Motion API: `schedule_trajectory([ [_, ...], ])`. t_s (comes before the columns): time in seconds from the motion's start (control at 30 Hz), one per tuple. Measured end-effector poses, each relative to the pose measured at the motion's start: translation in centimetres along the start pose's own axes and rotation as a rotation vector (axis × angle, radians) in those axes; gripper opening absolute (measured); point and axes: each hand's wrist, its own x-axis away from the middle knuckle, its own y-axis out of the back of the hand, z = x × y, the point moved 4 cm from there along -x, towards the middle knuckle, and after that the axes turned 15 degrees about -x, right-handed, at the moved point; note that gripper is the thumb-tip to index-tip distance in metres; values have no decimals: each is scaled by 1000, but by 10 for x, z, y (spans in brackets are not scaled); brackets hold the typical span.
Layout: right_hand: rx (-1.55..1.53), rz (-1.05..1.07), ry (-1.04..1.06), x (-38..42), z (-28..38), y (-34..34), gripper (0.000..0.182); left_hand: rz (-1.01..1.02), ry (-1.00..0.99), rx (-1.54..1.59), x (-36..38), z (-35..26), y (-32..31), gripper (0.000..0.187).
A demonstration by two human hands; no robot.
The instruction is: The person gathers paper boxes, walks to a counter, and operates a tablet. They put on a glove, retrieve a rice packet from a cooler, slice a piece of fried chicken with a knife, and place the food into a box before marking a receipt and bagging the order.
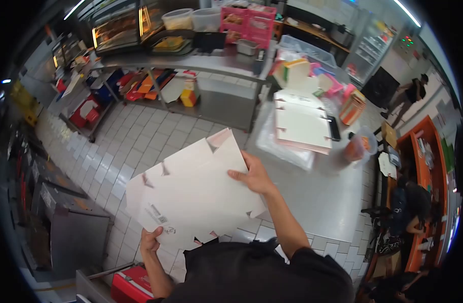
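Note:
A flat, unfolded white cardboard box with notched edges and a small printed code spans the space in front of my body, above the tiled floor. My left hand grips its lower left edge, thumb on top. At the upper right edge, my right hand pinches it with the thumb lying over the face and the fingers behind. More cardboard box blanks of the same kind lie stacked on the steel table to the right, partly over clear plastic wrapping.
Beside the stack are a black phone, an orange-striped carton and a clear plastic tub. A steel counter with a lower shelf runs across the back. Metal cabinets stand at left; a red box sits below. People are at far right.

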Motion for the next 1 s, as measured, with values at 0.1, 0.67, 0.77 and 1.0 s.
schedule_trajectory([
  [0.1, -56, -4, -182, -64, -110, -17, 52, -228, -39, -52, 7, -57, 25, 65],
  [0.67, 437, -455, 85, -367, -122, 82, 31, 182, 639, -1736, -279, -52, 282, 40],
  [0.77, 818, -426, 302, -555, -148, 131, 47, 117, 633, -1519, -314, -48, 281, 36],
  [1.0, 1457, -669, 246, -826, -107, 208, 58, -654, 517, -860, -312, 42, 265, 32],
])
